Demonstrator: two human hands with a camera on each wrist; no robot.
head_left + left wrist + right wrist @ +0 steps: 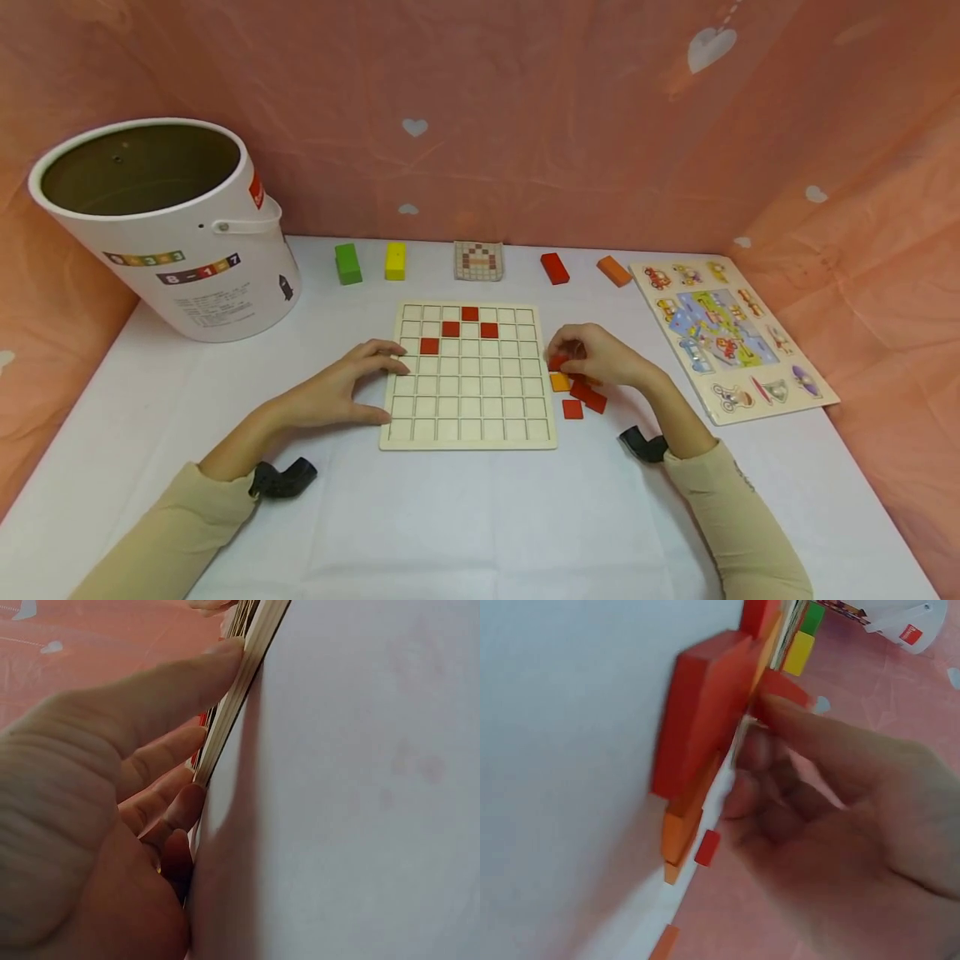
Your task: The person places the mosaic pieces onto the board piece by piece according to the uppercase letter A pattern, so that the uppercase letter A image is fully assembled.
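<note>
A pale wooden grid board (471, 408) lies flat on the table, with several red square tiles (429, 346) set in its upper cells. My left hand (337, 390) rests at the board's left edge, fingers spread along it. In the left wrist view the thumb (187, 679) touches the board's side. Beyond the right edge, my right hand (600, 357) pinches a red tile (786, 688) between thumb and fingers. Beneath and beside that hand lie a red block (588, 396), a loose red tile (573, 409) and an orange tile (560, 382).
Along the back stand a green block (348, 264), a yellow block (395, 262), a small pattern card (478, 262), a red block (555, 268) and an orange block (614, 271). A white bucket (217, 287) is at back left, a picture puzzle board (720, 387) at right.
</note>
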